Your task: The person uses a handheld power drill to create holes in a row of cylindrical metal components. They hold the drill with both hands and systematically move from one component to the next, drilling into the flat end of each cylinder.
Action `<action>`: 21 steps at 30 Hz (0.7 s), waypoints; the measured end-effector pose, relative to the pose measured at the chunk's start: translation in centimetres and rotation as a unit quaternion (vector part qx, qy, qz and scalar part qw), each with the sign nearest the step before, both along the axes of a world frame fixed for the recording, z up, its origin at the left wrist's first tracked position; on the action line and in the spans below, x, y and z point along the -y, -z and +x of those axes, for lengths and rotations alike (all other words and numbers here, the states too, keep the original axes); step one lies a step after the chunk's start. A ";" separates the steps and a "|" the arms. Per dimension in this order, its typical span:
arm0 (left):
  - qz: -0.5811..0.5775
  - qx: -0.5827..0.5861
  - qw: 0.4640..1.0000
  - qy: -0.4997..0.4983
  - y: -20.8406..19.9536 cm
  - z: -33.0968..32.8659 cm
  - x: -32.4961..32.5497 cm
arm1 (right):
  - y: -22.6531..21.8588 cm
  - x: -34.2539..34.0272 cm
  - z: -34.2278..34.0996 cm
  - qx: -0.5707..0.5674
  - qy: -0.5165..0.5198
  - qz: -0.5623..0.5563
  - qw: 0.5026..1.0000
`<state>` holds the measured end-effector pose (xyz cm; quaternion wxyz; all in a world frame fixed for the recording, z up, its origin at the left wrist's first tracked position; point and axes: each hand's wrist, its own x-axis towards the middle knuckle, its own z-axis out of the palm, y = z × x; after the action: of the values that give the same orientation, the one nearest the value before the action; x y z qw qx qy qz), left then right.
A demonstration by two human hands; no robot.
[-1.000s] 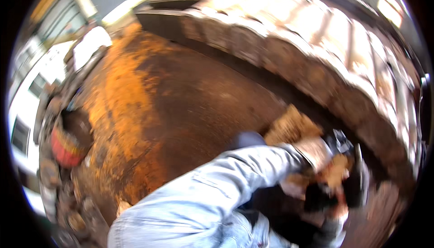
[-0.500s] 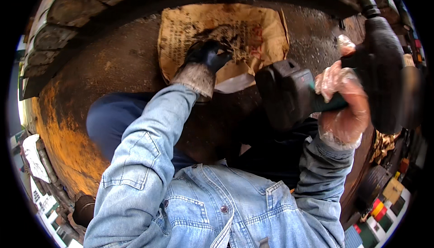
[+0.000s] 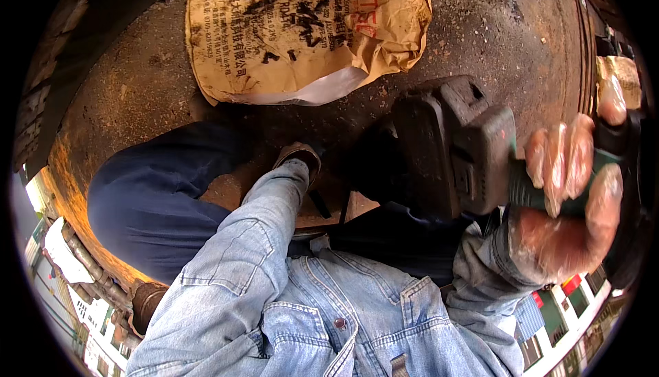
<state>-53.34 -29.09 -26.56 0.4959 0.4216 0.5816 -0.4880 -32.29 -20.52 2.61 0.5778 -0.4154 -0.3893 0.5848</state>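
My right hand (image 3: 566,198), in a clear plastic glove, is closed around the green and black grip of a cordless impact wrench (image 3: 446,150). The wrench's bulky dark battery points toward the middle of the view; its body lies at the right rim, and its front end cannot be made out. My left hand (image 3: 302,153) reaches down between my knees. Only its brownish glove cuff shows clearly, as the fingers are lost in dark shadow. Beyond it, a stained brown paper sack (image 3: 274,54) with torn, crumpled edges lies on the rusty metal surface.
My bent left knee (image 3: 158,198) in dark trousers rests at the left. A dark metal wall (image 3: 75,61) curves along the upper left. Rusty orange metal (image 3: 75,195) edges the left side, beside rods and a white cloth (image 3: 63,250).
My left hand has dropped from over the paper sack to between my knees. The impact wrench has swung right and down in my right hand. The view has tilted, so the sack appears higher.
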 end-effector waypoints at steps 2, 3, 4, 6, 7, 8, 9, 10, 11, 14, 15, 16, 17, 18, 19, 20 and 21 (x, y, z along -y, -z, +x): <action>0.014 -0.022 0.998 -0.065 2.7 0.2 1.1 | 0.5 -0.2 0.2 0.018 0.015 0.007 1.000; 0.022 -0.034 0.994 -0.098 3.7 0.3 1.5 | 0.7 -0.2 0.3 0.030 0.028 0.006 0.999; 0.026 -0.021 0.993 -0.110 3.6 0.6 1.1 | 0.9 -0.3 0.6 0.041 0.037 -0.001 0.998; 0.036 0.003 0.990 -0.134 2.9 1.3 0.1 | 0.9 -0.5 1.2 0.060 0.051 -0.008 0.997; 0.021 0.045 0.997 -0.066 3.5 1.2 0.0 | 1.0 -0.5 1.2 0.066 0.054 -0.010 0.996; 0.006 0.085 0.996 0.002 4.4 0.9 0.3 | 1.1 -0.5 1.3 0.069 0.057 -0.011 0.996; -0.008 0.124 0.990 0.071 5.6 0.5 0.9 | 1.1 -0.7 1.4 0.072 0.057 -0.012 0.996; -0.034 0.076 0.984 -0.158 8.5 -0.3 2.9 | 1.1 -0.9 1.2 0.072 0.054 -0.011 0.996; -0.057 0.025 0.924 -0.378 12.7 -1.0 5.6 | 1.1 -1.1 0.6 0.074 0.047 -0.011 0.996; 0.078 0.184 0.965 0.169 11.9 0.5 5.4 | 0.7 -1.5 0.7 0.090 0.060 -0.021 0.994; 0.080 0.183 0.967 0.159 12.1 0.5 5.1 | 0.7 -1.3 0.7 0.093 0.062 -0.020 0.994; 0.082 0.178 0.971 0.134 11.5 0.7 4.6 | 0.4 -1.2 0.6 0.099 0.064 -0.022 0.993; 0.086 0.171 0.977 0.091 10.9 0.7 3.7 | 0.2 -1.0 0.4 0.104 0.063 -0.026 0.992; 0.091 0.167 0.981 0.038 10.3 1.0 2.6 | 0.0 -0.9 0.0 0.109 0.063 -0.034 0.991; 0.102 0.165 0.981 -0.002 9.6 0.8 1.1 | -0.3 -0.5 -0.2 0.111 0.067 -0.043 0.991; 0.116 0.169 0.978 -0.041 8.5 0.9 -0.7 | -0.8 -0.3 -0.7 0.087 0.070 -0.061 0.992; 0.130 0.177 0.973 -0.072 7.3 1.1 -2.6 | -1.3 0.0 -1.0 0.064 0.073 -0.079 0.992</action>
<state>-52.28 -26.49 -33.91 0.5657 0.5188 0.5722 -0.2888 -33.32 -20.51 3.92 0.5583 -0.5236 -0.3464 0.5423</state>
